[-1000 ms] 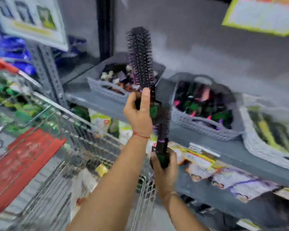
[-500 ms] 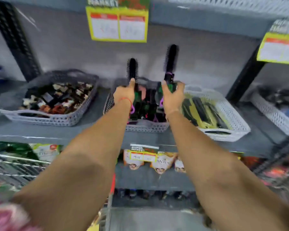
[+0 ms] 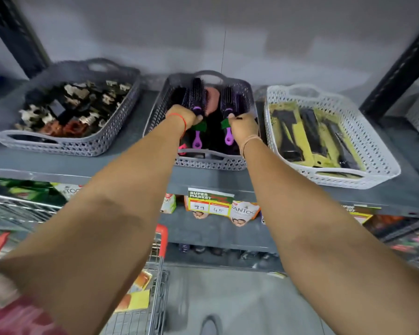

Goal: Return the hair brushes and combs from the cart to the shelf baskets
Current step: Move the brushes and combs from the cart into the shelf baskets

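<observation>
Both my arms reach into the middle grey basket (image 3: 228, 163) on the shelf. My left hand (image 3: 183, 117) grips a round black brush (image 3: 197, 97) with a purple handle, laid down among other brushes. My right hand (image 3: 243, 125) holds a second black and purple brush (image 3: 227, 100) by its neck, lying flat in the same basket. Two purple loop handles (image 3: 228, 139) stick out toward me. The wire cart (image 3: 140, 308) with a red handle sits below my left arm.
A grey basket (image 3: 87, 146) of hair clips stands to the left. A white basket (image 3: 377, 172) with black combs on yellow cards stands to the right. Black shelf uprights (image 3: 397, 73) frame the bay. Price tags (image 3: 209, 201) hang on the shelf edge.
Both hands lowered the two brushes from upright above the basket down into it; they now lie flat among the others. The camera moved closer to the shelf.
</observation>
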